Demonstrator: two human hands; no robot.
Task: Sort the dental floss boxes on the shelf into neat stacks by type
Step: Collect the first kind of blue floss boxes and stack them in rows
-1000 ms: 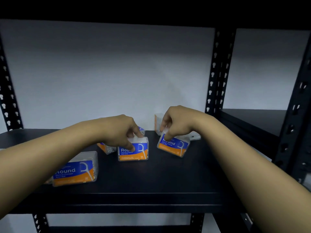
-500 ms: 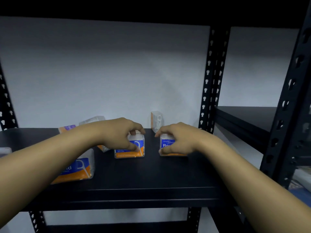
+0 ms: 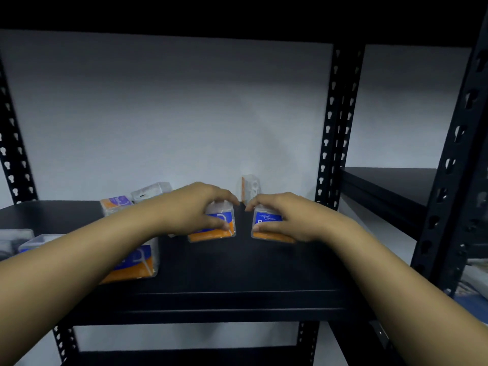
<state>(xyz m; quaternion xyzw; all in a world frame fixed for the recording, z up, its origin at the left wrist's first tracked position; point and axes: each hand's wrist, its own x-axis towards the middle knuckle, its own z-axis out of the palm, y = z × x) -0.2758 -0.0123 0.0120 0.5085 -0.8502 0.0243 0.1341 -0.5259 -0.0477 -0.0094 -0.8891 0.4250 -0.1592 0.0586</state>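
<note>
Two blue-and-orange boxes, left box (image 3: 214, 225) in left hand (image 3: 195, 207), right box (image 3: 266, 225) in right hand (image 3: 282, 217), fingers grasping each, now sitting level after tilting, nearing stacking.

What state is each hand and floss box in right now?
left hand: grips the middle box, fingers curled over it
right hand: grips the right box
middle box: on the shelf, held
right box: on the shelf, held, apart from the middle box
front box: lying free, partly behind the left forearm
purple box: lying free at the back left
back box: standing on edge by the wall
</note>
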